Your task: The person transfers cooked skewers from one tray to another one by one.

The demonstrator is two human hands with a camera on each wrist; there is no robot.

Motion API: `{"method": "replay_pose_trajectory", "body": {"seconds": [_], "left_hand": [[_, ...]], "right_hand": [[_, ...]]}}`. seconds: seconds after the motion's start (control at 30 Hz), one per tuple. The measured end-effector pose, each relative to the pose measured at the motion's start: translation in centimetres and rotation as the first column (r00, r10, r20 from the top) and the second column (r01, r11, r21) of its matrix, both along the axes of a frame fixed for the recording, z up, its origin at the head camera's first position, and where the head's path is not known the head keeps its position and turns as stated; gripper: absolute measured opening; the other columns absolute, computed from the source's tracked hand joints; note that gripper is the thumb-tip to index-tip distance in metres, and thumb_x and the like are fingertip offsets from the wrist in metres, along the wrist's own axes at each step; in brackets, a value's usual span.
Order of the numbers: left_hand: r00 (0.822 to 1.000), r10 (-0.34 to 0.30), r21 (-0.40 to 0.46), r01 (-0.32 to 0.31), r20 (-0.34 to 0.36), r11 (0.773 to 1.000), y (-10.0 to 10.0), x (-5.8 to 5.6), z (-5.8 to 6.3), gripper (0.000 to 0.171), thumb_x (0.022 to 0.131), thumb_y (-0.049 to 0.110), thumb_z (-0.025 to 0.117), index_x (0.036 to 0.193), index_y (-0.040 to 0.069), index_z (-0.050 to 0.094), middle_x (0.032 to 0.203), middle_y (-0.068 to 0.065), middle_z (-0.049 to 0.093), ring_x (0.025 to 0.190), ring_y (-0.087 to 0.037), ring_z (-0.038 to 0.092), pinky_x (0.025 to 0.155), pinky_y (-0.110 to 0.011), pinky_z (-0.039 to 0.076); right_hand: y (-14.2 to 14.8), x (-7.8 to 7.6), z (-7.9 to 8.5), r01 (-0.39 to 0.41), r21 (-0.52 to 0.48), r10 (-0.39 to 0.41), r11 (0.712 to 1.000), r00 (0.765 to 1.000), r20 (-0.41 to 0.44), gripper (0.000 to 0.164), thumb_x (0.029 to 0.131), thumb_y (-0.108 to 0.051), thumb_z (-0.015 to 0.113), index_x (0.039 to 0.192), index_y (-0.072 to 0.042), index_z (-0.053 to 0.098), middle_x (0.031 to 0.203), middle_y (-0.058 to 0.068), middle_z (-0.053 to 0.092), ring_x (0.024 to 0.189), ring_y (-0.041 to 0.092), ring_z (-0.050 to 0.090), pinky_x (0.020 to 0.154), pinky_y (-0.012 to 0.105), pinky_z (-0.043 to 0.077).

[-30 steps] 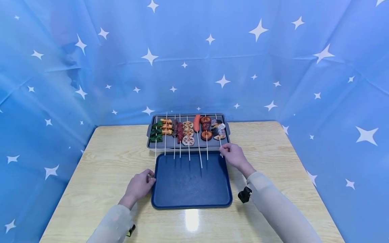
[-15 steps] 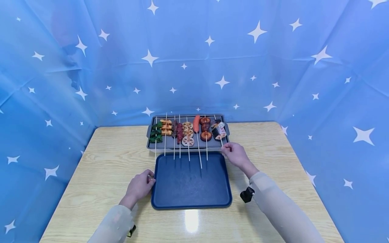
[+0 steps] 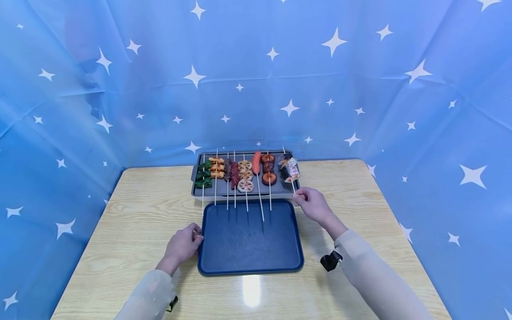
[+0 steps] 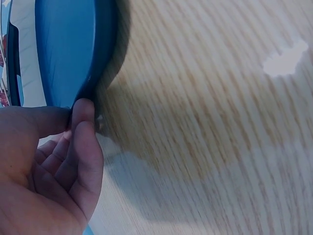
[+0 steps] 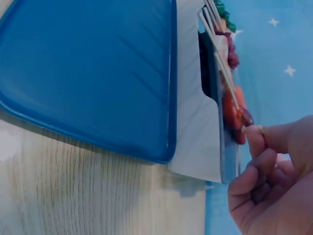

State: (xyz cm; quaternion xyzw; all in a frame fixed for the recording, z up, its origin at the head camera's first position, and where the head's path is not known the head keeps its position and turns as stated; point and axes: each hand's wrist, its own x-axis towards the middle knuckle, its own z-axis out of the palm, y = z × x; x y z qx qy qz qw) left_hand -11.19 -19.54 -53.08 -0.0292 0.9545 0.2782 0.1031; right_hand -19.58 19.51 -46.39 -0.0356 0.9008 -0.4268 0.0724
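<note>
My right hand (image 3: 314, 204) pinches the stick of a skewer of dark-skinned, pale-fleshed slices that look like fish (image 3: 290, 169). The skewer is over the right end of a dark grill pan (image 3: 256, 194); whether it touches the pan cannot be told. My left hand (image 3: 182, 246) pinches the left rim of a blue tray (image 3: 250, 244). In the left wrist view, the thumb and fingers of this hand (image 4: 73, 156) close on the rim of the tray (image 4: 66, 49). In the right wrist view, the right hand (image 5: 274, 181) hides most of its skewer.
Left of the held skewer lie skewers of mushroom (image 3: 269, 178), sausage (image 3: 256, 162), lotus root (image 3: 245, 186), dark red meat (image 3: 234, 174) and green vegetable (image 3: 203, 182), among others. Their sticks reach over the tray's back edge. A starry blue curtain (image 3: 240, 115) stands behind the wooden table (image 3: 152, 195).
My right hand has shifted slightly right, and the held skewer has moved right with it, its slices turned a little. The left hand stays on the tray's rim. The head view has turned slightly.
</note>
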Motion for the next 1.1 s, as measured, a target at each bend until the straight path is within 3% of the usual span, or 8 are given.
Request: {"method": "replay_pose_trajectory", "body": {"seconds": [0.37,0.5,0.8,1.1], "left_hand": [[1.0,0.008,0.011,-0.008,0.023,1.0,-0.1,0.0,0.3,0.017,0.093,0.018,0.062,0.107,0.008,0.06,0.07,0.002,0.06,0.054,-0.01,0.055,0.055,-0.028,0.039],[1.0,0.009,0.007,-0.01,0.028,1.0,-0.1,-0.1,0.3,0.017,0.093,0.019,0.062,0.107,0.009,0.06,0.07,0.002,0.059,0.055,-0.011,0.053,0.055,-0.028,0.039],[1.0,0.007,0.02,-0.008,0.022,1.0,0.1,0.0,0.3,0.017,0.094,0.018,0.061,0.107,0.008,0.059,0.068,0.001,0.059,0.053,-0.011,0.054,0.053,-0.028,0.039],[0.999,0.01,0.023,-0.011,0.034,1.0,0.0,0.0,0.1,0.017,0.095,0.019,0.059,0.109,0.008,0.059,0.066,0.0,0.059,0.051,-0.012,0.054,0.05,-0.028,0.038]], "right_hand": [[1.9,3.1,1.6,-0.1,0.024,0.1,0.995,0.995,-0.002,0.015,0.1,-0.017,0.054,0.093,-0.006,0.062,0.078,0.014,0.063,0.057,0.013,0.045,0.052,0.026,0.038],[3.4,4.2,1.8,-0.153,0.011,0.152,0.988,0.987,0.042,0.016,0.1,-0.018,0.053,0.096,-0.006,0.061,0.08,0.013,0.062,0.059,0.011,0.045,0.054,0.027,0.039],[7.7,7.3,2.2,-0.287,-0.091,0.298,0.953,0.945,0.137,0.017,0.101,-0.019,0.051,0.098,-0.005,0.059,0.08,0.011,0.058,0.064,0.008,0.049,0.057,0.026,0.041],[8.9,10.4,1.4,-0.343,-0.172,0.371,0.923,0.912,0.173,0.017,0.101,-0.019,0.051,0.1,-0.003,0.058,0.079,0.005,0.054,0.067,0.006,0.051,0.059,0.027,0.043]]}}
